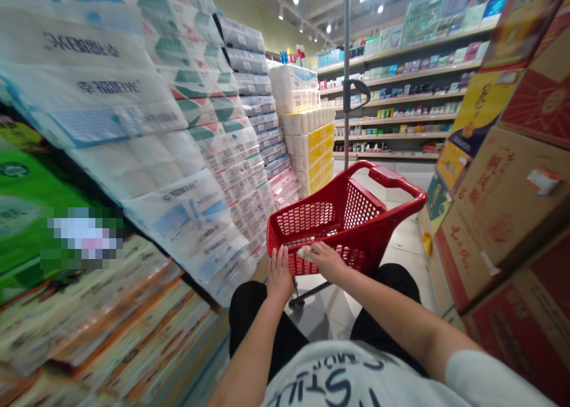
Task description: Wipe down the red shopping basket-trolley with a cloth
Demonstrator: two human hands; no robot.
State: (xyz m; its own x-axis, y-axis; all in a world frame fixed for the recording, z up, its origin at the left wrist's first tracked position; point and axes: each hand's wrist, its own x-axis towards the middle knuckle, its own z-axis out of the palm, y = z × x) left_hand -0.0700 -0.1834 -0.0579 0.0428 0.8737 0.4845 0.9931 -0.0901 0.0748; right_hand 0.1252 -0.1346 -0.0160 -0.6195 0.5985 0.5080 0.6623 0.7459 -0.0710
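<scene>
A red plastic shopping cart point(358, 240) with perforated basket walls stands right in front of my knees. My left hand point(279, 273) rests on its near left corner, fingers stretched out over the rim. Close by, my right hand point(328, 261) is at the near side wall, its fingers bent around a small white wad point(304, 252) that looks like a tissue or cloth. The wad lies against the basket's rim. Inside the basket I see only red mesh walls and floor.
Stacked tissue packs point(178, 181) rise along the left, with yellow-and-white packs point(321, 148) farther on. Cardboard boxes point(512, 193) line the right side. A metal pole point(346, 44) stands behind the cart, before shelves of small goods point(401, 95). Pale floor tiles point(403, 246) show between.
</scene>
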